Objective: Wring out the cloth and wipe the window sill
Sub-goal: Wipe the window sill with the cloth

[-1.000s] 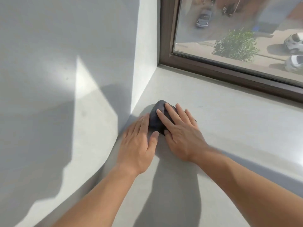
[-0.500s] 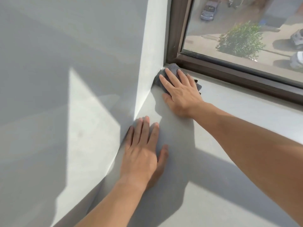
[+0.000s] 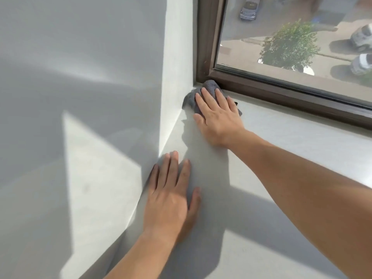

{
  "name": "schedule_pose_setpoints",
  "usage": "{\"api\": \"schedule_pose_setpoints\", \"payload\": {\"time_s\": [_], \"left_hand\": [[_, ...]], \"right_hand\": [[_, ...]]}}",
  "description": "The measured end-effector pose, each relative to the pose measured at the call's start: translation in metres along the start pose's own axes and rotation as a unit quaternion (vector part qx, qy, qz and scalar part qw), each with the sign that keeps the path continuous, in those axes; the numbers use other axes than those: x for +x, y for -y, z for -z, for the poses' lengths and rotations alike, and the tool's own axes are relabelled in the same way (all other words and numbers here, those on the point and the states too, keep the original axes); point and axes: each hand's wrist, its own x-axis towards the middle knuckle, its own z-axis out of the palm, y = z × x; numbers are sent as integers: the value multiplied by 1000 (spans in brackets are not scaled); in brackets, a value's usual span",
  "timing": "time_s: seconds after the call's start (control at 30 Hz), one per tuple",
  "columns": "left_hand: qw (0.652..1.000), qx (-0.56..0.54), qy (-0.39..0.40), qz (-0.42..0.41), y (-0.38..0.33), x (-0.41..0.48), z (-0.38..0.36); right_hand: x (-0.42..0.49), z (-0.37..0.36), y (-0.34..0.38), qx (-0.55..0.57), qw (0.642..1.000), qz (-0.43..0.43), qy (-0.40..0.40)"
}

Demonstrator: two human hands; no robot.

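The fingers (image 3: 209, 99) of the right hand (image 3: 218, 119) are held straight and slightly spread, and are pressed flat on a grey cleaning cloth (image 3: 209, 84); nothing is pinched or gripped. The cloth is bunched under the fingers and is pushed into the lower left corner of the brown window frame (image 3: 281, 93), where its far edge touches the frame and its left edge touches the white side wall (image 3: 177, 57). The palm and wrist are laid on the pale window sill (image 3: 291, 150), just in front of the frame. The fingers (image 3: 173, 168) of the left hand (image 3: 171, 198) are also straight and a little apart, and the hand is rested palm down on the sill, well in front of the frame and against the foot of the side wall, apart from the cloth. Both forearms are bare. Behind the frame, through the glass pane (image 3: 251, 47), a tree (image 3: 289, 45) and parked cars (image 3: 248, 8) are seen on a street below.
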Motion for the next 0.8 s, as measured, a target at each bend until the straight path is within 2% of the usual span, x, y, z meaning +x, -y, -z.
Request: {"api": "schedule_pose_setpoints", "payload": {"time_s": [0.07,0.17,0.23,0.3,0.37,0.43,0.5,0.6,0.67,0.8], "left_hand": [[1000,-1,-1,1,-1,-1,1],[1000,-14,7,2,-3,-1,2],[1000,-13,5,7,-3,-1,2],[1000,-6,10,0,-4,1,1],[1000,4,10,-4,-3,2,0],[1000,5,8,-3,-3,3,0],[1000,-4,2,-1,-5,4,0],[1000,-10,-2,1,-7,6,-1],[1000,-10,-3,7,-7,8,-2],[1000,-6,-4,6,-9,13,-3]], "right_hand": [[-30,-1,-30,4,998,-59,-21],[-74,-2,-61,20,981,-192,-29],[-67,-3,-53,24,975,-220,-36],[-40,-3,-27,29,988,-150,-28],[-20,-4,-2,17,1000,-26,-2],[-22,-2,-8,12,999,36,15],[-46,-2,-36,5,999,38,5],[-80,-1,-69,22,998,-61,-5],[-71,-2,-61,30,994,-103,-15],[-24,8,-29,52,995,-72,-50]]}}
